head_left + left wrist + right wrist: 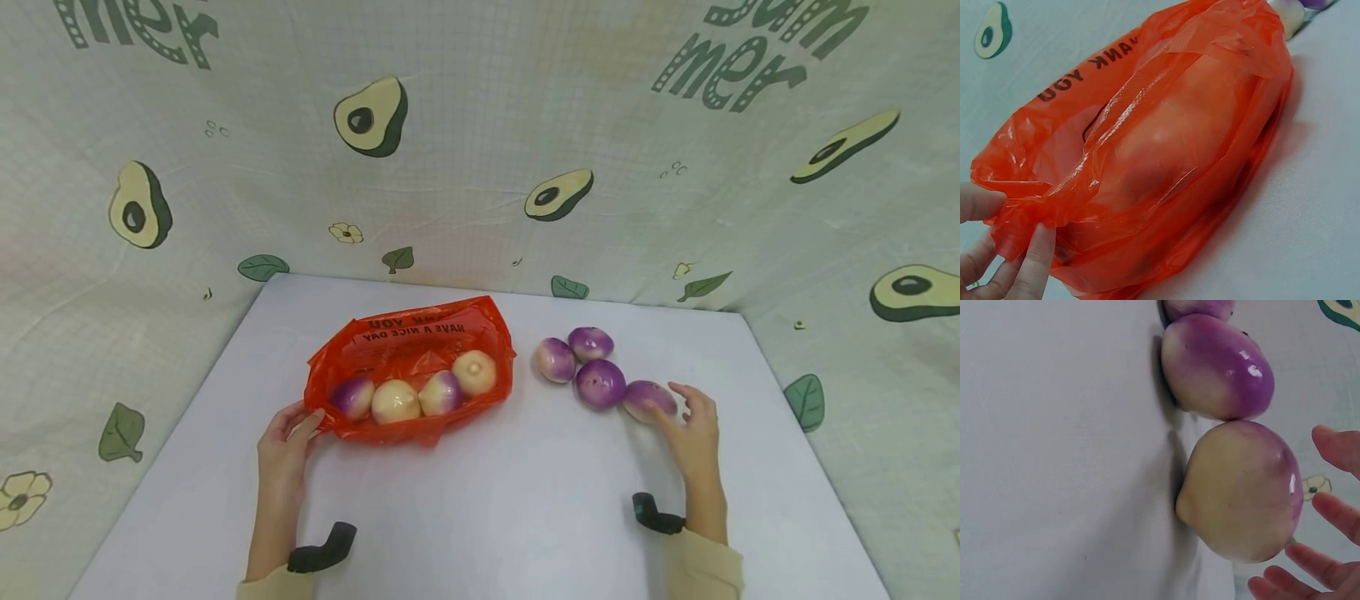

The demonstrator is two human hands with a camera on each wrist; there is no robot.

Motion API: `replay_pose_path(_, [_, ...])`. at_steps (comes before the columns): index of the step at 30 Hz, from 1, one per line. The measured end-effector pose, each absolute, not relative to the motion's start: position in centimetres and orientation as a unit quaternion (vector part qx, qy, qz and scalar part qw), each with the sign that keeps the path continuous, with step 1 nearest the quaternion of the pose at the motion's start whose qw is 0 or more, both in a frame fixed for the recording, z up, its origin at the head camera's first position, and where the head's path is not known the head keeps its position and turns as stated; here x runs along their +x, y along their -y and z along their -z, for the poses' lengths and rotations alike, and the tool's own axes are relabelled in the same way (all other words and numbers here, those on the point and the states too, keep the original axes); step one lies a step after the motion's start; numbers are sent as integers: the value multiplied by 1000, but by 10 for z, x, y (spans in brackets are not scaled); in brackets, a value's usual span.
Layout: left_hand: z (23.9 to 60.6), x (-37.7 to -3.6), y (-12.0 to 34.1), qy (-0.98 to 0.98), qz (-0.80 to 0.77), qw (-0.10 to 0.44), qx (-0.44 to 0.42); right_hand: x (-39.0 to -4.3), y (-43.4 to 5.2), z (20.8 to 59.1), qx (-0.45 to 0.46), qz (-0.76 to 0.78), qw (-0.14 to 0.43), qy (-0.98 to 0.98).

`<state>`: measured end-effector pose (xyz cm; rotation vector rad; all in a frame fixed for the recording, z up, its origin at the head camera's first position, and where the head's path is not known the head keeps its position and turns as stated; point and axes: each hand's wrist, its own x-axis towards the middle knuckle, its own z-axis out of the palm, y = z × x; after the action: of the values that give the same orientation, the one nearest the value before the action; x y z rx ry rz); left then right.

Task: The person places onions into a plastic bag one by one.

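Note:
My left hand (283, 450) pinches the left end of a red plastic bag (431, 434), which lies on its side with its mouth facing up toward me. Inside it sit several purple-and-white turnips, among them a pale turnip (474, 372) at the right end. In the left wrist view, thumb and fingers hold the gathered red film (1016, 228). My right hand (696, 437) is at the nearest loose turnip (645, 398), fingers spread around its right side. The right wrist view shows that turnip (1241, 494) standing on the table, with the fingers loosely bent beside it, not closed round it.
More loose turnips (600, 383) lie clustered left of my right hand, touching or close together. All rest on a white table (480, 517). An avocado-print cloth (465, 167) hangs behind the table and at its sides. Black straps with camera mounts (658, 515) are on both wrists.

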<state>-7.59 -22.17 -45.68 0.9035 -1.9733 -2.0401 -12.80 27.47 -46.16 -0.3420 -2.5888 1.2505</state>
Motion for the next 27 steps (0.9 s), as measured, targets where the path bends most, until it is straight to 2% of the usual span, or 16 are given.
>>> replay_pose_path(6, [459,-76,222,663,683,93,294,-134,-278,469,-125,-434,72,889])
replay_pose_path(13, [452,-77,221,662,677,62,315,-137,-280,470,-152,-425,9,892])
replay_pose_path(27, [461,-79,224,663,680,73,305,-139,-284,469,-156,-407,-13,900])
